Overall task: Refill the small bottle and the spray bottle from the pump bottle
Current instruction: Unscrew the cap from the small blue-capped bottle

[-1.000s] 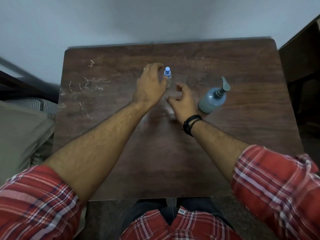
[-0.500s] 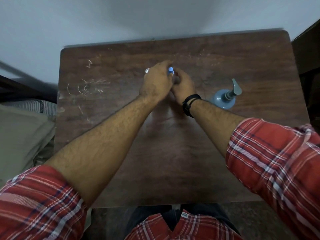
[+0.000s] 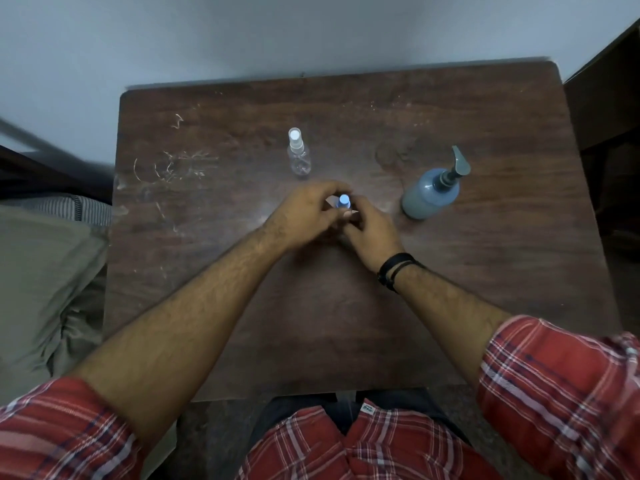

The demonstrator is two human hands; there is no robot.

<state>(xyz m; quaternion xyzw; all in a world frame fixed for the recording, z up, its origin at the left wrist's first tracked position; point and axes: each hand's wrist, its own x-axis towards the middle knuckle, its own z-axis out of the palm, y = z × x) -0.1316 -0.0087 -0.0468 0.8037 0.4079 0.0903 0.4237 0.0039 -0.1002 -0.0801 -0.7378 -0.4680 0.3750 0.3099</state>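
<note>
Head view: both hands meet at the small bottle (image 3: 343,202), which sits near the middle of the brown surface (image 3: 485,306). The left hand (image 3: 304,216) and the right hand (image 3: 370,230) curl their fingers around it. Only its blue cap shows. It looks tiny and light, maybe slippery, so hold the body and twist the cap. The clear spray bottle (image 3: 298,154) stands just behind the small bottle. The blue pump bottle (image 3: 429,195) stands to its right. A grey wall is behind the surface.

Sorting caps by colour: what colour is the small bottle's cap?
Light blue cap, seen best in the head view.
</note>
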